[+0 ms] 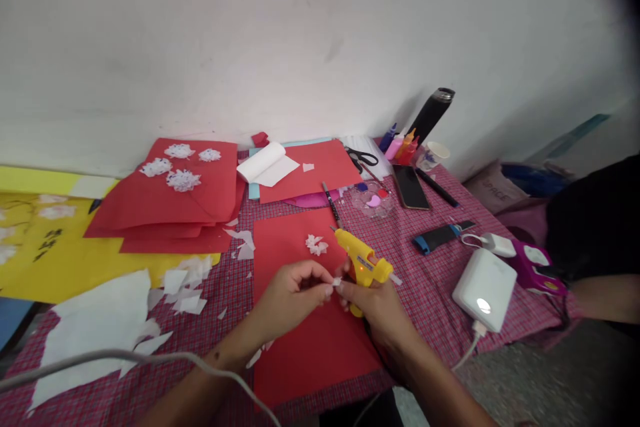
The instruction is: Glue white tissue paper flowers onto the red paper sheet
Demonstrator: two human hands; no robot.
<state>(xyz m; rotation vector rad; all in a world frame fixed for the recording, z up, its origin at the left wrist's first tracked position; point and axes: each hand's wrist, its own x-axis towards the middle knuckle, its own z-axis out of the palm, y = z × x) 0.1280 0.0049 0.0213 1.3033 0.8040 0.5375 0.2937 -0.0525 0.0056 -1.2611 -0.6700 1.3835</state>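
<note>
Over a sheet of red paper (300, 367), my left hand (295, 290) pinches a small piece of white paper (337, 281) between thumb and fingertips. My right hand (375, 307) is wrapped round a yellow hot glue gun (363, 257), whose nozzle points up and left and whose small light glows orange. The right thumb reaches toward the paper piece; whether it touches is hard to tell. Just beyond my hands, a little cluster of crumpled white paper petals (316, 245) rests on the red sheet.
Torn white paper (95, 327) and scraps lie at left, below red sheets with white paper flowers (183, 179). At right are a phone (411, 187), paint bottles (400, 143), a black flask (433, 113) and a white power bank (485, 290). A cable (150, 357) crosses the front. Another person's arm (607, 297) is at right.
</note>
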